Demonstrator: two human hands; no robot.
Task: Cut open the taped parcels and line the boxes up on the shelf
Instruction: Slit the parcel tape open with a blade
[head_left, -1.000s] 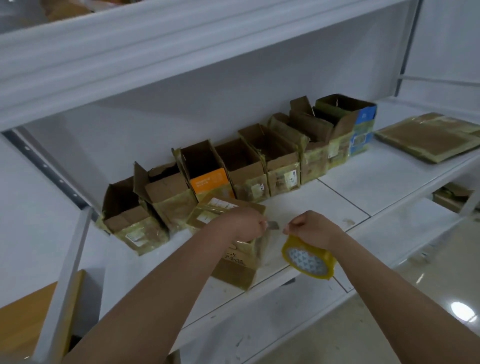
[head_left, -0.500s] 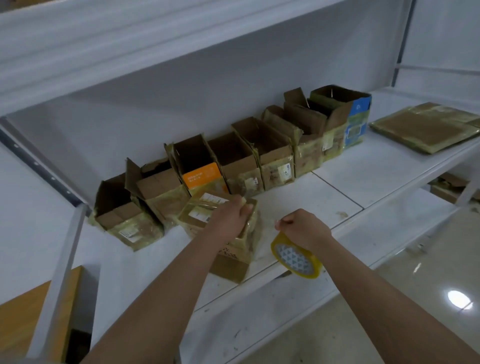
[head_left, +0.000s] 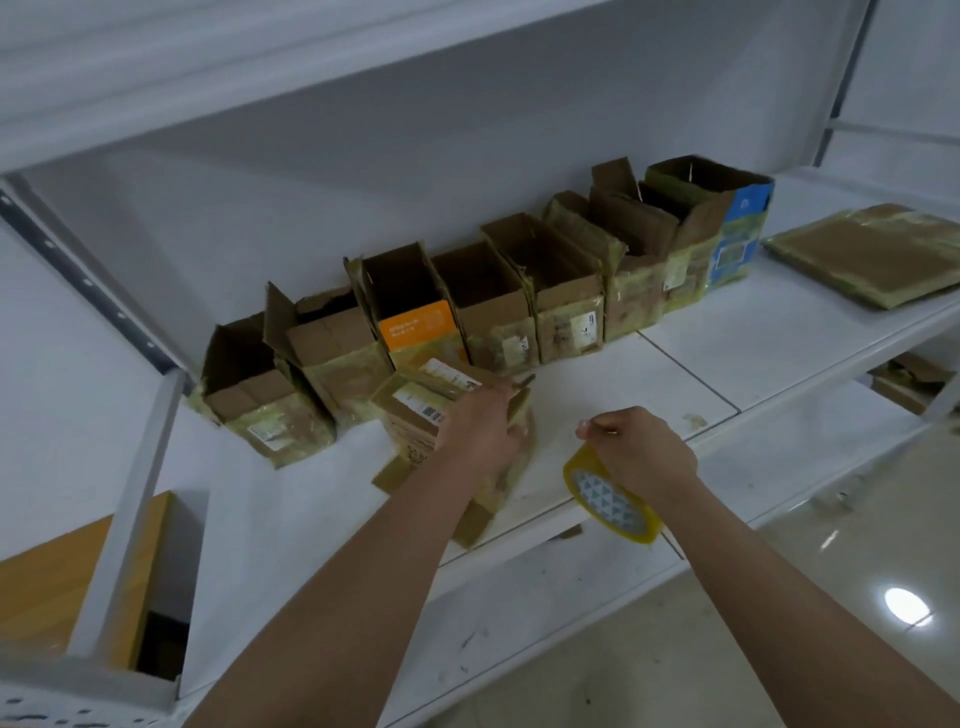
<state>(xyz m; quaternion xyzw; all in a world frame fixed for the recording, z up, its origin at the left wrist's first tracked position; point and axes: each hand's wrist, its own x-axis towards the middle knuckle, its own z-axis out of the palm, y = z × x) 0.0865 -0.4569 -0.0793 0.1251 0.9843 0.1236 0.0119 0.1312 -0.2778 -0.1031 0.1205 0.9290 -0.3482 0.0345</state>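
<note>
A taped brown parcel (head_left: 415, 410) with white labels lies tilted on the white shelf (head_left: 675, 364), in front of a row of several opened boxes (head_left: 566, 296) along the back wall. My left hand (head_left: 483, 431) rests over the parcel's right top edge. Its curled fingers grip a thin dark blade (head_left: 525, 382) that sticks out past the parcel's corner. To the right of the parcel, my right hand (head_left: 644, 452) holds a yellow tape roll (head_left: 613, 501) hanging below it, over the shelf's front edge.
A flat taped packet (head_left: 872, 254) lies at the shelf's right end. More cardboard (head_left: 904, 384) sits on the lower shelf at right. An upper shelf board (head_left: 260, 93) overhangs the row. A wooden surface (head_left: 57, 571) shows at lower left, and glossy floor at lower right.
My left hand left the spot near my right hand and moved up and back onto the parcel's top edge. My right hand with the tape roll stayed roughly in place.
</note>
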